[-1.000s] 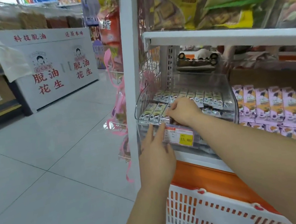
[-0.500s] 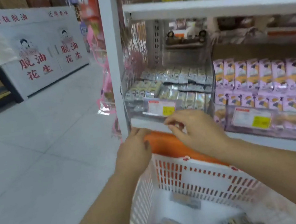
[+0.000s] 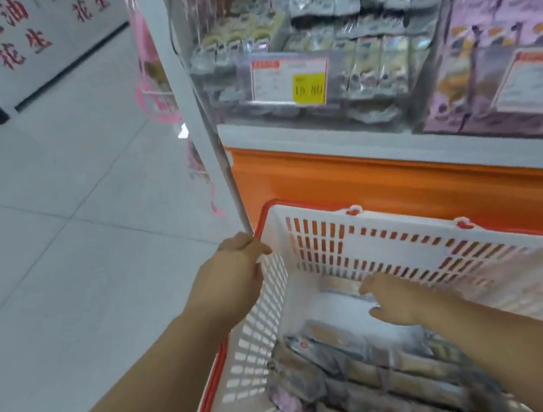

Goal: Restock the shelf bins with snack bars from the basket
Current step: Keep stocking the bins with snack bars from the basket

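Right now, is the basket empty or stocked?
Partly full: wrapped snack bars pile at the near end of the basket; its floor shows bare at the far end.

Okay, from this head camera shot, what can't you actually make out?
All in the head view:
Price tag on the clear bin: print lost to motion blur.
Second tag: cut off by the right edge.
Snack bars in the basket: wrappers blurred, print unreadable.
Left hand: fingertips hidden, grip on the rim unclear.
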The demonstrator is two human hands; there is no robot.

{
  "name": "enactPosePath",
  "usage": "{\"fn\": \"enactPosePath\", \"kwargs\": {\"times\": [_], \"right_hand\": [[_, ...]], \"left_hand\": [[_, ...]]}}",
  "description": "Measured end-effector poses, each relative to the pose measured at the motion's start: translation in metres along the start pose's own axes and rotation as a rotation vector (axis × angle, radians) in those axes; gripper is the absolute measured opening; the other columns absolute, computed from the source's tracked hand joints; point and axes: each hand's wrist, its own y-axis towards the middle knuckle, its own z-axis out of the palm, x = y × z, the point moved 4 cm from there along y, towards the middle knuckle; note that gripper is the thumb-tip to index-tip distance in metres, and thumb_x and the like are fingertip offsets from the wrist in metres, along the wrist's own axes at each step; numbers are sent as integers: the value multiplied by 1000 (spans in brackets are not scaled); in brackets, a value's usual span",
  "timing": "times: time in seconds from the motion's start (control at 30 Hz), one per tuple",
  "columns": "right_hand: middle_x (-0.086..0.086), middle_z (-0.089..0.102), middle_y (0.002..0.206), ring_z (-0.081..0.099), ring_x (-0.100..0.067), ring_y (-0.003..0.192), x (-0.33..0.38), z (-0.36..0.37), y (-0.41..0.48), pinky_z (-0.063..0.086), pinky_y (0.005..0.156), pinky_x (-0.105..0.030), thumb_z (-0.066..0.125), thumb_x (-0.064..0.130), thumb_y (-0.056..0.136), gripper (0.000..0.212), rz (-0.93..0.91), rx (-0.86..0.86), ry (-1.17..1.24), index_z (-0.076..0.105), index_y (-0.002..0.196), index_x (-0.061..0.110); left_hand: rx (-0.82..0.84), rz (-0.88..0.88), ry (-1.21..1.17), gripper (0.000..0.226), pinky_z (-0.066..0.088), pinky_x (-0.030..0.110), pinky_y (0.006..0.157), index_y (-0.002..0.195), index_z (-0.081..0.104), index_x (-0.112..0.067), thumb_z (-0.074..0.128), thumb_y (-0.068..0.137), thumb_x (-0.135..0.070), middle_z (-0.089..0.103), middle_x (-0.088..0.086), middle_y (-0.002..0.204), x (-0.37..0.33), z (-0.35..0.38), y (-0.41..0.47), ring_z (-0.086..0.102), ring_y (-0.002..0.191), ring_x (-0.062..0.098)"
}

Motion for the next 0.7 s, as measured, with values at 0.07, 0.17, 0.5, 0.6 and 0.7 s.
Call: {"fn": "enactPosePath", "kwargs": {"times": [0.07,0.17,0.5,0.6,0.7], "right_hand": [[-6,23,153,31,-24,138,-5,10,18,28,113,-34,49,30,98,50,10,12,-31,36,145,18],[-7,24,151,30,-27,137,-9,24,41,30,112,-38,50,29,97,45,-19,6,-91,42,141,24],[4,56,125,54,-15,111,2,24,23,42,93,-26,53,32,95,22,-119,34,150,62,115,29],[12,53,114,58,-17,100,16,-10,-12,46,83,-31,58,34,92,9,-198,-56,366,49,93,34],[12,51,113,59,-21,95,23,-47,-52,48,81,-32,60,27,91,16,-286,-96,516,46,89,34]], "left_hand": [[12,21,21,39,45,31,91,128,56,-23,48,92,-9,49,-9,133,0,6,2,40,125,13],[0,28,20,39,49,32,87,126,59,-22,54,90,-8,50,-10,130,2,12,2,34,125,13],[31,30,153,36,44,25,85,129,56,-30,52,94,-20,46,-13,136,-5,10,0,33,128,13],[93,17,185,37,39,27,97,131,52,-34,49,96,-24,43,-13,139,-13,0,-3,38,127,12],[219,2,105,39,39,31,103,133,51,-33,54,94,-27,45,-8,140,-29,-16,-4,47,122,13]]}}
